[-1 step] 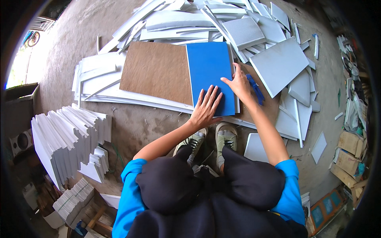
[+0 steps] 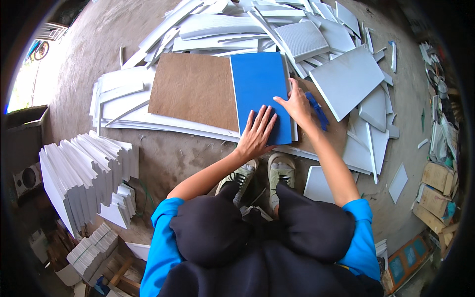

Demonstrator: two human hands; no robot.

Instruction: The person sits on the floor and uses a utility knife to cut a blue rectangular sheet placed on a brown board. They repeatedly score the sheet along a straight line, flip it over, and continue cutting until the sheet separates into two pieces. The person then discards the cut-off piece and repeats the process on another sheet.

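Note:
A flat blue panel [image 2: 257,81] lies across the right part of a brown board [image 2: 193,89]; both rest on white sheets [image 2: 118,111]. My left hand [image 2: 256,133] lies flat on the panel's lower part, its fingers spread. At the panel's right edge is my right hand [image 2: 297,104], thumb over the blue face and fingers stretched along the edge next to a pale strip. Both hands are open and touch the panel without wrapping around it. Just right of my right hand, a dark blue object [image 2: 319,111] lies on another brown board [image 2: 339,133]; its kind is unclear.
Beyond the boards is a heap of white offcuts [image 2: 222,27], with a grey-white panel [image 2: 349,79] at its right. White pieces stand stacked [image 2: 84,173] on the left. Cardboard boxes [image 2: 435,178] line the right side. My shoes [image 2: 282,171] are close below the boards.

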